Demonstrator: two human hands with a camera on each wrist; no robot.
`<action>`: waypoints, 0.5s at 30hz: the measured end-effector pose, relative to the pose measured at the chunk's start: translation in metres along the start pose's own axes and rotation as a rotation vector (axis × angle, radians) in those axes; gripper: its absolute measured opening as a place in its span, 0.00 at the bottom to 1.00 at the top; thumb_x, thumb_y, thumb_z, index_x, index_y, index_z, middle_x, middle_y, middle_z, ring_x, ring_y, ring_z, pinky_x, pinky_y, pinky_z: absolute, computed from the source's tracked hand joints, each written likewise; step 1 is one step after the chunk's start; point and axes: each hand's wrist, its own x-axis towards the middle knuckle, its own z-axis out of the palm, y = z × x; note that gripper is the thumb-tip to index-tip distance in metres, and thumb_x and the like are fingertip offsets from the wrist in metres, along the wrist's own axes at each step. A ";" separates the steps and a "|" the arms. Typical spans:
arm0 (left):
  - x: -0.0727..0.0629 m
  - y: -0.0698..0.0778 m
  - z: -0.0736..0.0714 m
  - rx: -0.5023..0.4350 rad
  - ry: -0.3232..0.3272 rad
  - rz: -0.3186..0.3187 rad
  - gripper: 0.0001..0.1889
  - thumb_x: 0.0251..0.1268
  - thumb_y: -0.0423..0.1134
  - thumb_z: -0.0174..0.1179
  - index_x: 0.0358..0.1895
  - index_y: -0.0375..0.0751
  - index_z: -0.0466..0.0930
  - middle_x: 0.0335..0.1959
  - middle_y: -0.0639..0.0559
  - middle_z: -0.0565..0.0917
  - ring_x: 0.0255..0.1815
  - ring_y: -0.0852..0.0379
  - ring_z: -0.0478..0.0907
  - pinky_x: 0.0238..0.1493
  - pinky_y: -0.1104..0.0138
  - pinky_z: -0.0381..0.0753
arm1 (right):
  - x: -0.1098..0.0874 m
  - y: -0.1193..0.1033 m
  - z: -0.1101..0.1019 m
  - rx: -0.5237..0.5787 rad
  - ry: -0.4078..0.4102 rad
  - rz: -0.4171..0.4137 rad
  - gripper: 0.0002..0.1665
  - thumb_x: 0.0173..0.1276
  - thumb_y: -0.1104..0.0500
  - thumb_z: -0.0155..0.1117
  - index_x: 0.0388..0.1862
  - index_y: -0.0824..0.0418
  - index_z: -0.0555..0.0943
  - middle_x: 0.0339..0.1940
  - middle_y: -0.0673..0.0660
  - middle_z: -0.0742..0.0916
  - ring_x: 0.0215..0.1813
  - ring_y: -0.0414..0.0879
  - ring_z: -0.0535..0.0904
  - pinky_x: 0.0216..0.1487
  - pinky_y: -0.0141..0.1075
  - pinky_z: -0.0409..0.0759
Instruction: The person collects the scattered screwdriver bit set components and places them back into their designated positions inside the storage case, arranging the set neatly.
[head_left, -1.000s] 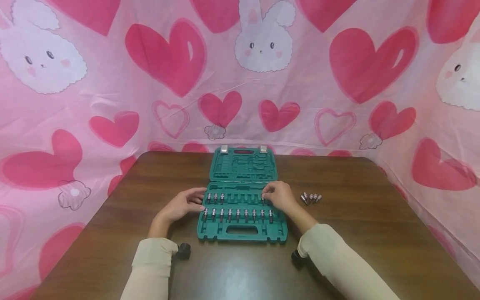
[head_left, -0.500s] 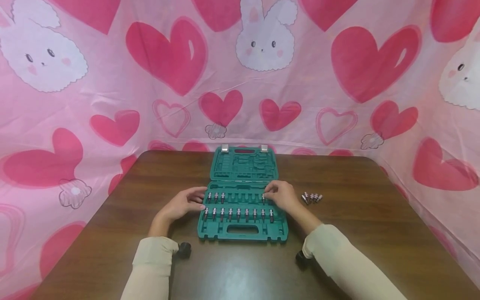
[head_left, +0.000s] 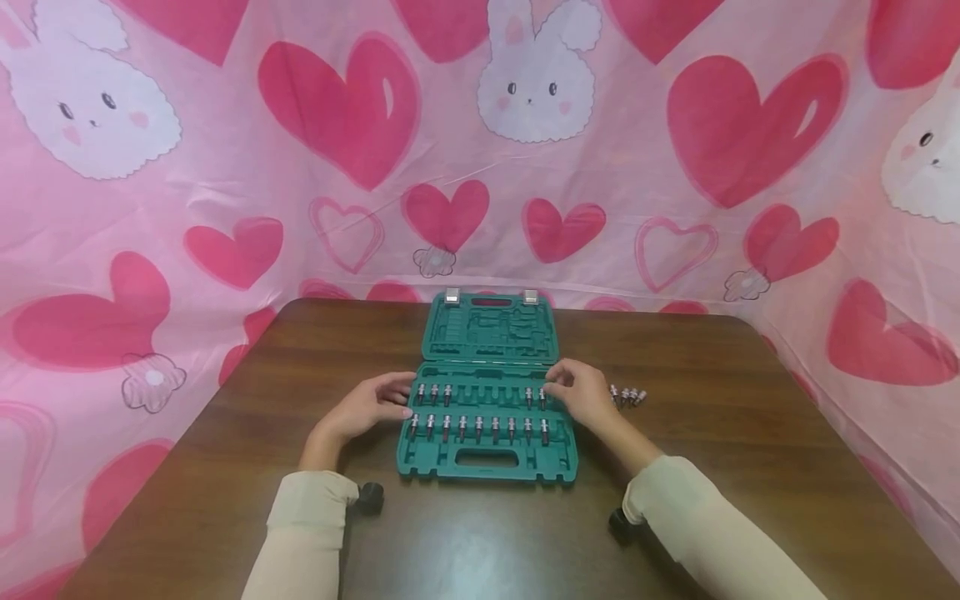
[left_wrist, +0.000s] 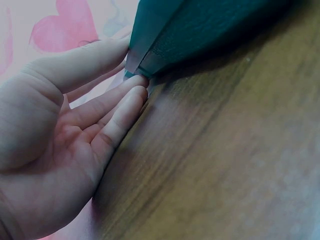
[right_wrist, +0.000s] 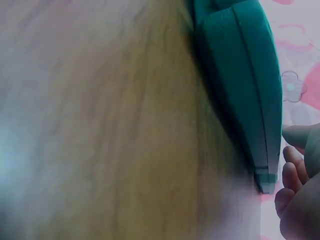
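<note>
A green plastic tool case point(head_left: 487, 467) lies open on the table, two rows of chrome socket bits point(head_left: 478, 427) seated in its lower half. My left hand point(head_left: 365, 410) rests against the case's left side; in the left wrist view its thumb and straight fingers point(left_wrist: 122, 107) touch the corner. Over the right edge of the upper row is my right hand point(head_left: 579, 393), fingers loosely bent and nothing visible between them. Its fingertips are beside the row's rightmost socket bit point(head_left: 543, 397). The right wrist view catches only part of those fingers point(right_wrist: 292, 175) beside the case.
Several loose socket bits point(head_left: 628, 395) lie on the wooden table point(head_left: 697, 375) right of the case, partly behind the right hand. The case's lid point(head_left: 491, 327) is folded back, with two latches at its far edge. A pink heart-print cloth point(head_left: 465, 225) surrounds the table.
My right hand has let go of a socket bit in the upper row and moved right, uncovering another bit at the row's right end. The left hand stays put.
</note>
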 end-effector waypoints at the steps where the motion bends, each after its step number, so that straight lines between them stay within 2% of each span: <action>1: 0.000 0.001 0.000 -0.002 -0.001 -0.001 0.33 0.60 0.41 0.68 0.69 0.44 0.69 0.55 0.46 0.79 0.55 0.47 0.75 0.58 0.48 0.72 | 0.000 0.001 -0.001 0.000 -0.004 0.004 0.06 0.63 0.58 0.71 0.37 0.55 0.83 0.27 0.52 0.80 0.33 0.48 0.74 0.33 0.41 0.73; 10: -0.001 0.001 -0.001 -0.001 0.001 -0.004 0.33 0.60 0.40 0.68 0.69 0.44 0.69 0.55 0.45 0.79 0.55 0.47 0.75 0.58 0.49 0.72 | -0.003 0.014 -0.015 -0.021 -0.016 0.034 0.08 0.64 0.57 0.70 0.40 0.56 0.83 0.26 0.54 0.78 0.30 0.49 0.73 0.29 0.40 0.73; 15: -0.001 0.000 0.000 0.000 0.000 -0.002 0.33 0.60 0.40 0.68 0.69 0.45 0.69 0.55 0.46 0.79 0.55 0.46 0.75 0.59 0.48 0.72 | -0.006 0.024 -0.028 -0.040 -0.029 0.080 0.10 0.65 0.55 0.69 0.43 0.56 0.81 0.26 0.55 0.78 0.29 0.51 0.73 0.30 0.40 0.73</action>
